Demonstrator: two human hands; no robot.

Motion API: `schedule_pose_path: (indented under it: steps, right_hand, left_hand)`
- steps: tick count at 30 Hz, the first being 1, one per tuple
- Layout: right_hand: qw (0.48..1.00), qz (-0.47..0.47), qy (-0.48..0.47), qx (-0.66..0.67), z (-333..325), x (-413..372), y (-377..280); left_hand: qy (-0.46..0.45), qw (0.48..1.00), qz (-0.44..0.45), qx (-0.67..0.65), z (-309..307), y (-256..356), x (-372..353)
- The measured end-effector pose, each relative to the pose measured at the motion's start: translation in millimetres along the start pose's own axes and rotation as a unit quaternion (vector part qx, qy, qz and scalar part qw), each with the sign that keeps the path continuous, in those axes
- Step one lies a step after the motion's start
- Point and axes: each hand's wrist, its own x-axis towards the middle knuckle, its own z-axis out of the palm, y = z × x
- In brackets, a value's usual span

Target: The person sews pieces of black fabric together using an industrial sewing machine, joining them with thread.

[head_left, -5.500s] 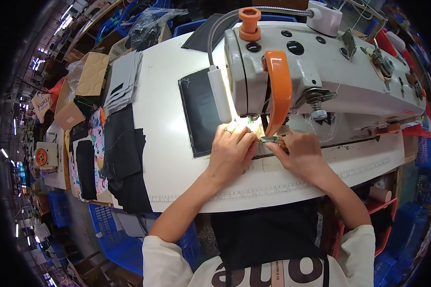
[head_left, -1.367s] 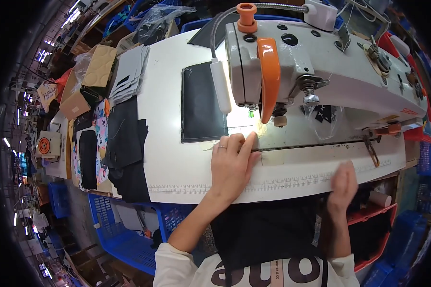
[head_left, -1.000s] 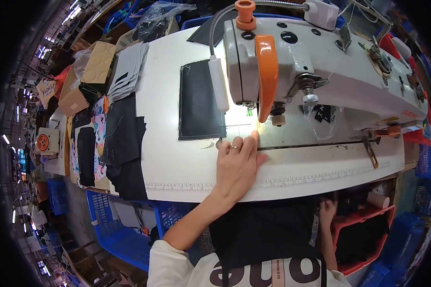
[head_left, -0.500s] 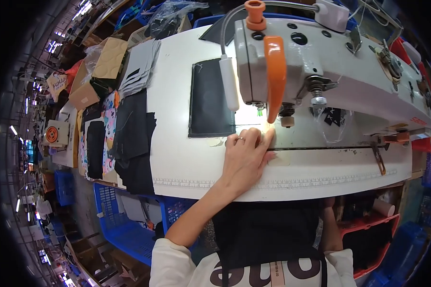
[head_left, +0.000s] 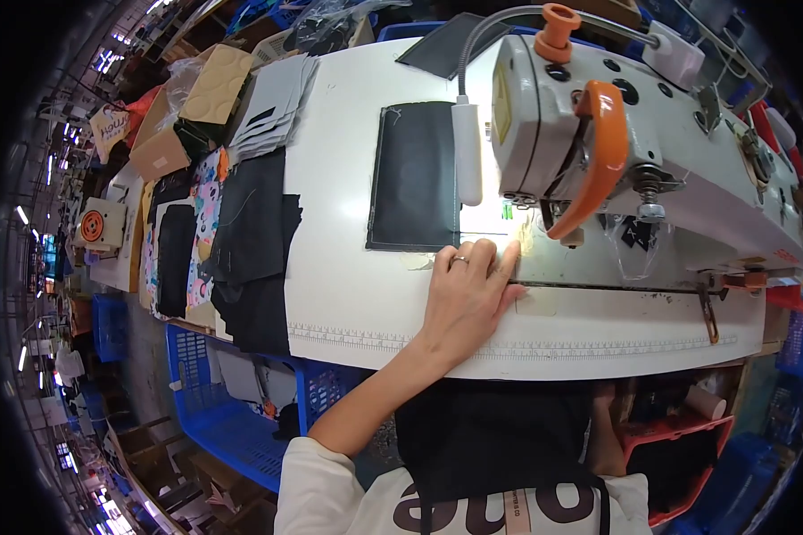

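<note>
My left hand [head_left: 462, 308], with a ring on one finger, lies palm down on the white sewing table [head_left: 357, 303], fingers slightly apart. Its fingertips are just below the lit needle area of the sewing machine [head_left: 553, 134], near the lower right corner of a black stitched panel [head_left: 415, 178]. The panel lies flat, its right edge partly behind the white lamp [head_left: 467, 156]. An orange lever [head_left: 602, 152] hangs at the machine head. My right forearm [head_left: 605, 441] reaches down beside the black apron; the right hand is hidden below the table edge.
Stacks of black pieces [head_left: 254, 232], patterned fabric [head_left: 207, 201] and grey pieces [head_left: 272, 107] lie at the left. Another dark panel [head_left: 446, 46] is behind the lamp. Below stand a blue crate [head_left: 232, 432] and a red crate [head_left: 682, 428]. A clear bag [head_left: 638, 250] lies under the machine arm.
The view has shifted, so the machine and panel appear further right. The orange lever now slants down to the left. My left hand stays by the panel's corner, with its thumb showing more clearly.
</note>
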Motion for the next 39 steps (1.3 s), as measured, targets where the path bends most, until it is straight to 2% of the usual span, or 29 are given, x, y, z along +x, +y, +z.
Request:
schedule_pose_path:
  steps: [2, 5, 6, 7, 8, 9, 10, 11, 12, 14, 17, 20, 22, 24, 26, 29, 30, 32, 33, 35, 37, 39]
  right_hand:
    - [1.0, 0.013, -0.01, -0.006, -16.6, -12.2, -17.4]
    - [0.984, -0.148, 0.038, 0.09, -49.4, -33.5, -37.5]
    - [0.975, -0.205, 0.068, 0.056, -44.1, -22.9, -33.1]
    - [0.954, -0.276, 0.108, -0.039, -23.7, -2.9, -14.0]
    - [0.894, -0.348, 0.177, -0.221, 2.2, 23.5, 9.6]
    - [0.728, -0.406, 0.293, -0.468, 23.5, 46.3, 28.2]
    - [0.856, -0.377, 0.2, -0.292, -5.7, 25.3, 3.9]
    - [0.939, -0.296, 0.116, -0.134, -33.7, 3.7, -21.0]
    - [0.973, -0.219, 0.063, -0.026, -69.6, -26.9, -56.5]
    - [0.99, -0.118, -0.006, 0.073, -133.0, -78.6, -116.4]
    - [0.99, -0.045, -0.056, 0.124, -199.2, -125.2, -166.1]
    - [0.988, -0.107, -0.023, 0.106, -192.7, -109.0, -111.9]
    - [0.985, -0.139, -0.006, 0.097, -195.9, -105.8, -99.8]
    - [0.989, -0.136, -0.052, 0.015, -225.2, -121.7, -108.1]
    - [0.988, -0.133, -0.074, -0.025, -263.3, -146.1, -130.1]
    - [0.943, -0.247, -0.218, 0.039, -339.7, -198.7, -217.6]
    - [0.943, -0.246, -0.219, 0.039, -357.3, -213.0, -239.2]
    - [0.875, -0.347, -0.283, 0.184, -382.9, -237.1, -280.3]
    - [0.875, -0.346, -0.283, 0.185, -390.2, -248.2, -301.2]
    - [0.85, -0.431, -0.173, 0.251, -397.6, -263.5, -341.6]
    - [0.814, -0.547, -0.005, 0.194, -389.2, -256.9, -378.0]
    - [0.783, -0.593, 0.077, 0.169, -375.8, -241.8, -413.0]
  left_hand:
    - [-0.005, 1.0, 0.003, -0.007, -0.3, -0.7, 0.6]
    - [-0.014, 1.0, 0.012, 0.001, 0.5, 1.4, 0.6]
    - [-0.018, 1.0, 0.017, 0.003, 0.0, 1.8, 0.4]
    - [-0.017, 1.0, 0.016, 0.002, -2.2, 3.0, -0.7]
    - [-0.007, 0.999, 0.034, -0.035, -5.7, 5.2, -2.1]
    - [0.002, 0.996, 0.053, -0.073, -9.9, 7.4, -3.8]
    - [0.011, 0.991, 0.072, -0.11, -14.0, 8.4, -5.7]
    - [0.01, 0.991, 0.072, -0.111, -19.3, 7.0, -9.4]
    - [0.051, 0.99, 0.044, -0.122, -26.6, 3.2, -14.7]
    - [0.114, 0.988, -0.003, -0.107, -42.9, -7.4, -20.0]
    - [0.143, 0.987, -0.067, -0.026, -62.9, -34.2, -28.5]
    - [0.166, 0.98, -0.104, 0.027, -72.4, -67.5, -22.3]
    - [0.163, 0.982, -0.093, 0.016, -70.3, -82.4, -15.2]
    - [0.154, 0.986, -0.067, -0.006, -67.5, -92.3, -6.9]
    - [0.136, 0.989, -0.055, -0.009, -67.6, -92.9, 2.4]
    - [0.094, 0.995, -0.031, -0.016, -64.0, -90.5, 13.6]
    - [0.081, 0.996, -0.024, -0.039, -61.6, -90.1, 16.9]
    - [0.053, 0.995, -0.009, -0.086, -56.7, -87.4, 21.9]
    - [0.052, 0.995, -0.009, -0.087, -52.7, -82.4, 20.4]
    - [0.023, 0.994, -0.013, -0.107, -39.9, -67.3, 15.4]
    - [0.003, 0.992, -0.009, -0.124, -28.7, -58.8, 17.7]
    - [0.015, 0.992, 0.003, -0.125, -20.4, -54.1, 21.2]
